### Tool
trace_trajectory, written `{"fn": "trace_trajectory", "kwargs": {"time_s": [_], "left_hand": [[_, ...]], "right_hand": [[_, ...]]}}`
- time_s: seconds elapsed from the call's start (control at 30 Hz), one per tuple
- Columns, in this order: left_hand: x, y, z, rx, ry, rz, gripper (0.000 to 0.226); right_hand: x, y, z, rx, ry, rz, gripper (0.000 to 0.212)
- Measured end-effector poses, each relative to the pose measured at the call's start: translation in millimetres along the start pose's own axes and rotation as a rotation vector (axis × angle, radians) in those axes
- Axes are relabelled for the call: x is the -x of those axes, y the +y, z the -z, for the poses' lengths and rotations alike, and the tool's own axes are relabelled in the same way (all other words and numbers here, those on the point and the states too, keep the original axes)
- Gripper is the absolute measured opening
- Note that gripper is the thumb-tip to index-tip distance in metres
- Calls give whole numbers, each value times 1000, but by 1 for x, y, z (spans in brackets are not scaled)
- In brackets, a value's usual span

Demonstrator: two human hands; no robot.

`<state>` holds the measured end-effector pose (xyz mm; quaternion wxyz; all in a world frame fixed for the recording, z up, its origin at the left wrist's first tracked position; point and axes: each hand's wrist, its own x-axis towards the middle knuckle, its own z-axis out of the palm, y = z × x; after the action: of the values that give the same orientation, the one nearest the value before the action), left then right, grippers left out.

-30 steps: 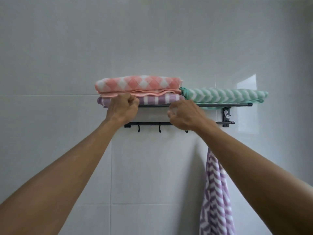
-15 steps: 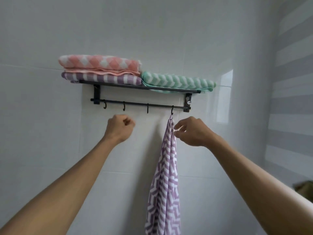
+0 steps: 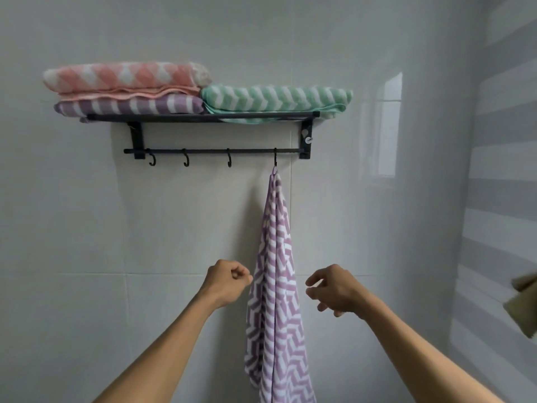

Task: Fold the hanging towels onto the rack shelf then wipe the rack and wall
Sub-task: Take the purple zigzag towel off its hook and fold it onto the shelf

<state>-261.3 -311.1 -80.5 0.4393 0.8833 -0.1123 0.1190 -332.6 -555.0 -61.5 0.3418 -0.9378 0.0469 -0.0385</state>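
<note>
A black rack (image 3: 186,117) is fixed to the white tiled wall (image 3: 87,228). Its shelf holds a folded pink towel (image 3: 122,77) on a folded purple towel (image 3: 128,106), with a folded green towel (image 3: 276,98) to the right. A purple chevron towel (image 3: 276,286) hangs from the rightmost hook (image 3: 275,158). My left hand (image 3: 228,282) is curled into a fist just left of the hanging towel, holding nothing. My right hand (image 3: 334,289) hovers just right of it, fingers loosely curled and apart from the cloth.
Three bare hooks (image 3: 186,161) hang on the lower bar left of the towel. A side wall with grey stripes (image 3: 508,170) stands at the right. An olive-brown object (image 3: 523,303) pokes in at the right edge.
Both hands came down from the shelf edge and now flank the hanging purple towel's middle. The view pulled back and shifted, so the rack sits higher and to the left.
</note>
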Motion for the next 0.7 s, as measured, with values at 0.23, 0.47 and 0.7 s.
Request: {"fn": "trace_trajectory", "kwargs": {"time_s": [0.23,0.47,0.7], "left_hand": [[-92,-3,-15,100,22,10,12],[-190,17,-20,229,35,-69,24],[-251,35,-38,454,-95,-170,68]], "right_hand": [[-85,-15,4,-90,74,33,40],[-178,-42,10,-197,238,103,65],[-239,-48,5,-416,219,164,72]]}}
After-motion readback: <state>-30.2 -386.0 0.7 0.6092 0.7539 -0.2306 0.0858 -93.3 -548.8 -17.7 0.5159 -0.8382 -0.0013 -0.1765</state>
